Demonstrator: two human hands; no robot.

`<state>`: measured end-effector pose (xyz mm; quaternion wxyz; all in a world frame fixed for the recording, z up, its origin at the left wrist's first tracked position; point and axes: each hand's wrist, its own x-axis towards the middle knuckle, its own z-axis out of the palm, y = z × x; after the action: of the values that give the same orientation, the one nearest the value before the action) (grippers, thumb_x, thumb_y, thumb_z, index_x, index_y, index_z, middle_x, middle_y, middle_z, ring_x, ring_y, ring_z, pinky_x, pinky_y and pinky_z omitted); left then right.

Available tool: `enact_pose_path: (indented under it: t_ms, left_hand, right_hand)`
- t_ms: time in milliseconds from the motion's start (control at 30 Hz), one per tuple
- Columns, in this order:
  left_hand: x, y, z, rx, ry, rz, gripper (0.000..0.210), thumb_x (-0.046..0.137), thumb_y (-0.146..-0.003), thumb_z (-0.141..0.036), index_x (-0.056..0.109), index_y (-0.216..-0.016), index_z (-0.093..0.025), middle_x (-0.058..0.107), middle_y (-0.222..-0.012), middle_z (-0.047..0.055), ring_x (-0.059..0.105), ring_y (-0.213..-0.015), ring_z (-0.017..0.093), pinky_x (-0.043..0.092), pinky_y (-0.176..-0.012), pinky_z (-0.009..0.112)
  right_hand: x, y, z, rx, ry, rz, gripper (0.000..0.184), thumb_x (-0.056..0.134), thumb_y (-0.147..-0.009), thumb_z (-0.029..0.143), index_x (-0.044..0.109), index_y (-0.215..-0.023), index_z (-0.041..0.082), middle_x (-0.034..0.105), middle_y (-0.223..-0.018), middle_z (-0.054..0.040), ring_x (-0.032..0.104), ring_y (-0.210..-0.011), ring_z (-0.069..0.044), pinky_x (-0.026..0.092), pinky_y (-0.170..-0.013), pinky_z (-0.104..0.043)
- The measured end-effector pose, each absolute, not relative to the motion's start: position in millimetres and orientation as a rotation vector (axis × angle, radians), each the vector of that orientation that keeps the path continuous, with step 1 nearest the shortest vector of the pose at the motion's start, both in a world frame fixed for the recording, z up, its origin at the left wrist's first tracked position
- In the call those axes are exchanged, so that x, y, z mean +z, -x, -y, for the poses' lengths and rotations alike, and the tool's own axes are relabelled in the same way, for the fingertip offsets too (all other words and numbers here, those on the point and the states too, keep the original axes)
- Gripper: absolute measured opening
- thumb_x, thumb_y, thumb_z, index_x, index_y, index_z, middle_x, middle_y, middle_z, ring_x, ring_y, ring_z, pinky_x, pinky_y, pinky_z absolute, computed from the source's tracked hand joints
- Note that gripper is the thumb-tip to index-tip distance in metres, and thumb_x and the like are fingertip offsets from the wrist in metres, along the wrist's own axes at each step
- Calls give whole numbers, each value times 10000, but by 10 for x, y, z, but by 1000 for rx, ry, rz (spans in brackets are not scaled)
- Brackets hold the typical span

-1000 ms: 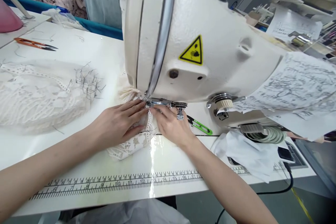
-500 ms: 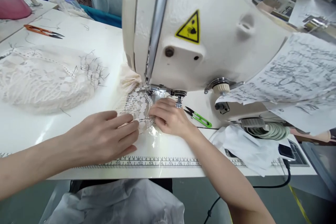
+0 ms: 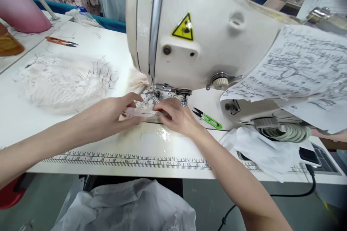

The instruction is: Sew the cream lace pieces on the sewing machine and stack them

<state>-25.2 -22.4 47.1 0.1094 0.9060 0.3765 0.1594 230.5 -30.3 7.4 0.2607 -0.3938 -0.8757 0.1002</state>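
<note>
Cream lace fabric [image 3: 148,101] lies under the presser foot of the sewing machine [image 3: 217,57]. Its near edge is lifted and folded over between my two hands. My left hand [image 3: 119,113] pinches this edge on the left, thumb and fingers closed round it. On the right, my right hand [image 3: 175,113] grips the same edge close to the presser foot, fingertips pressed together. The needle area is partly hidden by the machine head and my fingers.
Green thread snips [image 3: 208,118] lie right of my right hand. Orange snips [image 3: 61,41] and a heap of lace pieces [image 3: 62,85] are on the left. A ruler strip [image 3: 130,160] runs along the table's front. White cloth [image 3: 257,148] and a handwritten paper [image 3: 292,68] are at the right.
My left hand has moved up and closed on the lace, whose near edge is now raised and folded. My right hand stays by the presser foot. The camera view has shifted slightly.
</note>
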Motion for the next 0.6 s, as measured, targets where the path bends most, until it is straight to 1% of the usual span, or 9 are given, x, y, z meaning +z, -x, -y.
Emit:
enact_pose_path:
  t_ms: [67,133,200,267,367,433,500,567,600]
  left_hand:
    - [427,186,240,340,-2717,-1145,550,583,-905,-534,480,-1345,-222,734,-1029,86,701,-666,232,486,-501,295]
    - [376,106,261,287,-2790,-1148,508,539,-932,-471,470,-1356,-199,697,-1110,110,698,-707,230,489,-539,304]
    - [334,36,253,377,-2842,-1116,364,448,-998,-408,525,-1277,-188,693,-1059,91,685,-710,212,474,-550,299]
    - [315,-10,208,505,-2861,-1048,320,365,-1047,-391,598,-1142,-192,694,-937,56,672,-701,193,460,-557,291]
    - [327,-38,109,587,-2840,-938,458,282,-1077,-424,650,-928,-195,671,-793,26,650,-679,163,463,-581,283]
    - [338,-46,55,598,-2803,-881,530,257,-1081,-441,645,-823,-189,658,-759,25,635,-662,149,468,-588,280]
    - [325,-53,27,614,-2820,-788,517,321,-1063,-481,638,-784,-183,651,-758,31,619,-649,152,469,-584,289]
    - [275,-57,21,646,-2892,-692,427,444,-1023,-496,651,-832,-176,645,-769,29,602,-641,160,466,-577,300]
    - [240,-57,24,678,-2932,-669,363,489,-1011,-460,654,-862,-172,639,-766,22,594,-638,159,464,-578,301]
  right_hand:
    - [48,-2296,284,226,1031,2368,206,438,-1010,234,640,-1034,200,714,-963,-48,637,-934,-166,471,-820,-288]
    - [32,-2299,265,201,999,2365,286,387,-1056,305,641,-990,190,706,-911,-52,636,-889,-165,474,-827,-298]
    - [30,-2306,252,198,981,2360,356,334,-1075,324,637,-951,186,690,-861,-47,630,-851,-160,480,-825,-303]
    - [31,-2315,246,211,964,2357,377,323,-1080,330,636,-924,188,680,-827,-38,630,-849,-159,487,-825,-305]
    - [24,-2326,250,237,955,2350,380,338,-1076,331,645,-900,191,692,-816,-35,643,-855,-163,504,-836,-320]
    - [16,-2333,255,240,965,2339,378,341,-1071,319,659,-914,187,713,-849,-44,656,-873,-168,516,-842,-330]
    - [8,-2338,256,230,962,2329,360,357,-1062,300,668,-923,185,726,-880,-51,666,-898,-173,525,-859,-337]
    - [6,-2342,251,228,925,2330,336,378,-1050,276,666,-899,190,727,-861,-39,669,-858,-163,528,-905,-348]
    - [8,-2345,246,229,899,2332,326,388,-1043,263,662,-881,195,724,-840,-29,666,-821,-154,527,-935,-356]
